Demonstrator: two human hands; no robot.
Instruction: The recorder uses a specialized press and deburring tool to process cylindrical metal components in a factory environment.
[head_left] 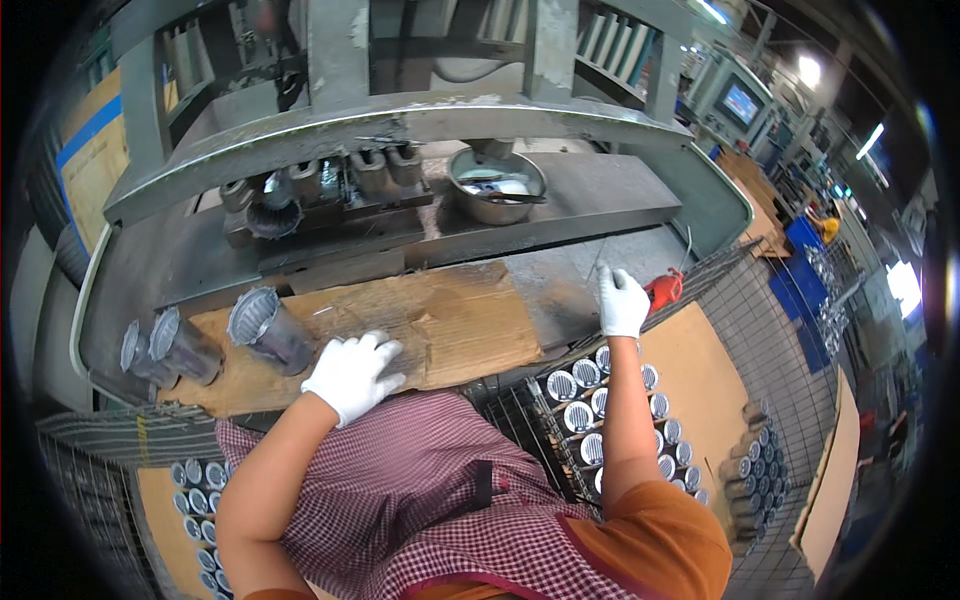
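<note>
My left hand [352,380], in a white glove, lies over the near edge of a brown cardboard sheet [460,320]. Its fingers are bent and slightly apart, with nothing seen in them. Just left of it a grey metal cup with a fluted rim [268,328] leans on the cardboard. Two similar cups, a middle one [184,345] and a far-left one [146,356], stand further left. My right hand [622,304], also gloved, is raised at the right with its fingers closed; what they hold, if anything, cannot be made out. A red object [665,288] is beside it.
Ahead is a press with a heavy grey frame [400,125]; a fluted cup [273,218] sits at its tooling. A metal bowl [515,212] with liquid and a tool rests on the machine bed. Wire baskets [740,310] holding several round-ended metal parts [592,448] flank me.
</note>
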